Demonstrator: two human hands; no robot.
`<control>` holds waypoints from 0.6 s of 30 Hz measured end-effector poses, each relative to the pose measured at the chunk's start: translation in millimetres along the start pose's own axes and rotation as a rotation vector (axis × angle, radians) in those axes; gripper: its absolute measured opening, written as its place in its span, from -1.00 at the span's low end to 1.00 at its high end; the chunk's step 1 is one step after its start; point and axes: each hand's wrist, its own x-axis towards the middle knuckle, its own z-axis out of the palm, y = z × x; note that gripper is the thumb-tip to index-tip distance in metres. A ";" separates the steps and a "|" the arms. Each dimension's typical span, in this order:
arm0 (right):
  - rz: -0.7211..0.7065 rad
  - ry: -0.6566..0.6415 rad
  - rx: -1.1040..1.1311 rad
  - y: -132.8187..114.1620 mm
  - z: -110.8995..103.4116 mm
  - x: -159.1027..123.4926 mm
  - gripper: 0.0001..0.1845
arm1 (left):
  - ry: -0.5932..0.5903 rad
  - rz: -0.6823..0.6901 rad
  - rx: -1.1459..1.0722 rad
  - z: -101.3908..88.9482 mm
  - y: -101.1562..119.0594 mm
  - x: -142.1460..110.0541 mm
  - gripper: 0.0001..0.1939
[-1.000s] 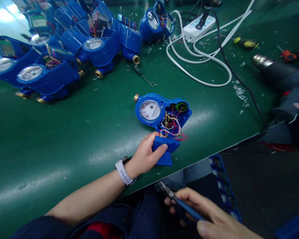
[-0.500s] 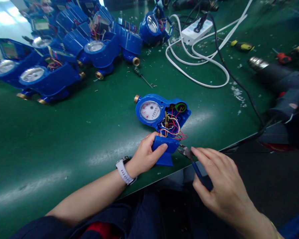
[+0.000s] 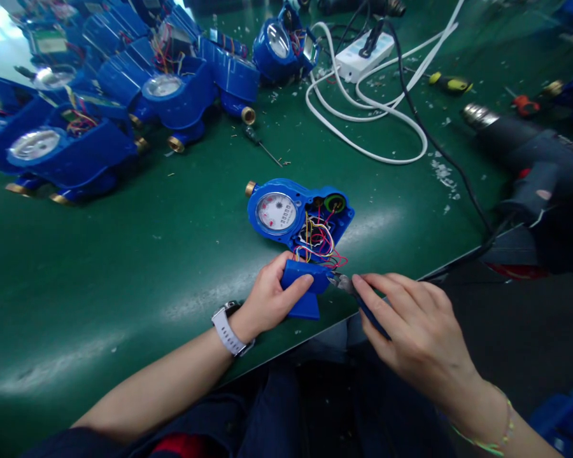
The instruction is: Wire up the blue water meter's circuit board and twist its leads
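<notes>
An opened blue water meter (image 3: 286, 213) lies on the green table (image 3: 124, 254) near its front edge, its dial up and a tangle of coloured wires (image 3: 319, 245) spilling out. My left hand (image 3: 270, 299), with a white watch on the wrist, grips the meter's blue lid (image 3: 302, 286) at the near end. My right hand (image 3: 413, 331) holds blue-handled cutting pliers (image 3: 348, 289), whose jaws sit just right of the lid, below the wires.
Several more blue meters (image 3: 76, 146) crowd the far left. A small screwdriver (image 3: 262, 143) lies behind the open meter. A white power strip (image 3: 365, 48) with looped white cable sits at the back. A dark heat gun (image 3: 530, 156) rests at the right edge.
My right hand rose from my lap with the pliers and brought their jaws up to the wires beside the lid. My left hand kept its grip on the lid.
</notes>
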 end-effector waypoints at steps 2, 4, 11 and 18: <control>-0.019 -0.008 0.007 2.3 -0.5 0.6 -0.68 | -0.010 -0.006 -0.026 -0.2 0.0 0.2 -0.61; -0.044 -0.011 0.011 4.3 -0.9 2.3 -0.69 | -0.022 -0.010 -0.047 -0.7 0.8 0.4 -0.62; -0.124 -0.015 0.013 10.8 -3.8 11.5 -0.69 | -0.044 -0.035 -0.148 -2.8 7.2 1.7 -0.64; -0.180 -0.016 0.006 15.1 -6.9 14.9 -0.70 | -0.068 -0.101 -0.246 -3.5 7.7 1.4 -0.63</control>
